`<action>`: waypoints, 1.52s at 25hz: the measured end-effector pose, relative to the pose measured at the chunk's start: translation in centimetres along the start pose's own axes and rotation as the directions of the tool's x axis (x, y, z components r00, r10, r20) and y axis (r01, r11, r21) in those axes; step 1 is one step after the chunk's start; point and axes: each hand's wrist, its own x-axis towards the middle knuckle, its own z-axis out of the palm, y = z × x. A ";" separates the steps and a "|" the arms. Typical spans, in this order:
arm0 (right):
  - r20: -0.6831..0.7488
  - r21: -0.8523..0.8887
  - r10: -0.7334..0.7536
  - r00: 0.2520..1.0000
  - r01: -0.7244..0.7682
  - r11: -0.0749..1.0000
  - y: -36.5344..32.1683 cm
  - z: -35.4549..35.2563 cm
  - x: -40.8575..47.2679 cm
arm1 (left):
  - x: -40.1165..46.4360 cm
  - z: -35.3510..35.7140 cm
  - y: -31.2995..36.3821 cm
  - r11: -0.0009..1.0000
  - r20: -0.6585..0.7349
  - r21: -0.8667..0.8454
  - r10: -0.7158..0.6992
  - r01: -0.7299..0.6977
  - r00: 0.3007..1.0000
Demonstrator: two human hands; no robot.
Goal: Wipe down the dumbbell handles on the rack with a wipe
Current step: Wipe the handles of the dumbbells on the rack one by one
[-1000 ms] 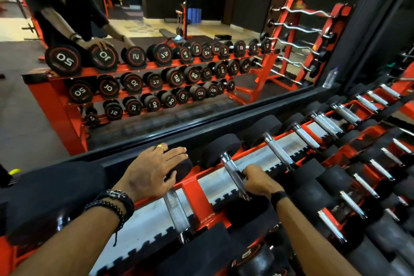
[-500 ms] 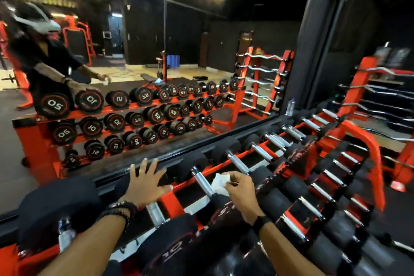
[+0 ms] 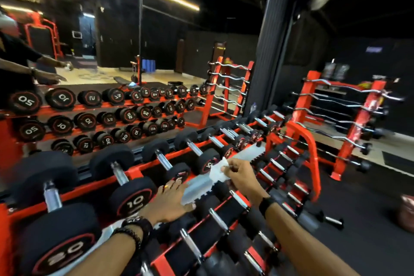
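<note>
Right hand (image 3: 243,178) pinches the wipe (image 3: 218,171) mid-frame, above the rack (image 3: 310,141), clear of any handle, likely between dumbbells. Left hand (image 3: 169,203), fingers flat, rests on the rack edge, probably bracing.

A commercial gym's free-weights area.
Numbered dumbbells (image 3: 132,200) fill a red tiered rack (image 3: 311,154) along a wall mirror (image 3: 134,63); curl bars (image 3: 336,87) hang on stands beyond.

A red rack (image 3: 139,167) holds rows of black dumbbells (image 3: 125,177) with shiny handles. The left hand (image 3: 170,203) rests flat on the rack's top shelf, with a "10" dumbbell (image 3: 132,197) just left of it. More dumbbells lie on the shelf below.
</note>
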 end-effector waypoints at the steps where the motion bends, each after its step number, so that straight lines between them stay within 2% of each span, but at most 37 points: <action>1: 0.008 -0.027 -0.011 1.000 0.012 1.000 -0.7 -1.2 -1.5 | -1.3 0.3 1.0 1.000 -0.009 -0.008 0.004 -0.004 1.000; 5: 0.008 -0.008 0.006 1.000 -0.005 1.000 -2.6 -4.8 -5.9 | -5.8 -0.1 4.3 1.000 0.002 -0.002 -0.012 0.012 1.000; 9: 0.052 0.021 0.006 0.999 -0.007 1.000 -3.0 -6.7 -7.9 | -7.2 -1.4 6.0 0.998 -0.087 0.043 -0.033 0.037 0.996; 13: 0.144 0.175 0.001 0.990 -0.027 0.984 -2.3 -8.3 -7.9 | -7.1 -1.0 8.0 0.998 -0.178 0.038 -0.037 0.044 0.983; 16: 0.178 0.150 -0.024 0.984 -0.003 0.989 -1.6 -10.4 -6.6 | -5.9 -0.8 9.8 0.996 -0.263 0.076 -0.023 0.045 0.965; 21: 0.325 -0.089 -0.080 0.942 0.115 0.989 1.6 -18.2 -2.2 | -0.9 -0.5 14.5 0.990 -0.409 0.102 -0.047 0.097 0.911; 27: 0.332 0.069 -0.140 0.933 0.124 0.990 5.1 -25.4 2.2 | 5.3 1.8 18.3 0.979 -0.447 0.060 -0.147 0.193 0.883; 30: 0.339 0.093 -0.163 0.926 0.139 0.986 7.5 -25.3 5.3 | 7.6 2.7 17.9 0.957 -0.437 0.111 -0.194 0.267 0.878; 33: 0.288 0.179 -0.186 0.939 0.138 0.974 10.3 -23.7 8.0 | 9.7 2.4 16.1 0.927 -0.428 0.156 -0.248 0.341 0.869; 38: 0.330 0.152 -0.197 0.923 0.154 0.976 14.8 -21.5 15.0 | 16.1 2.3 11.3 0.876 -0.521 0.115 -0.348 0.468 0.779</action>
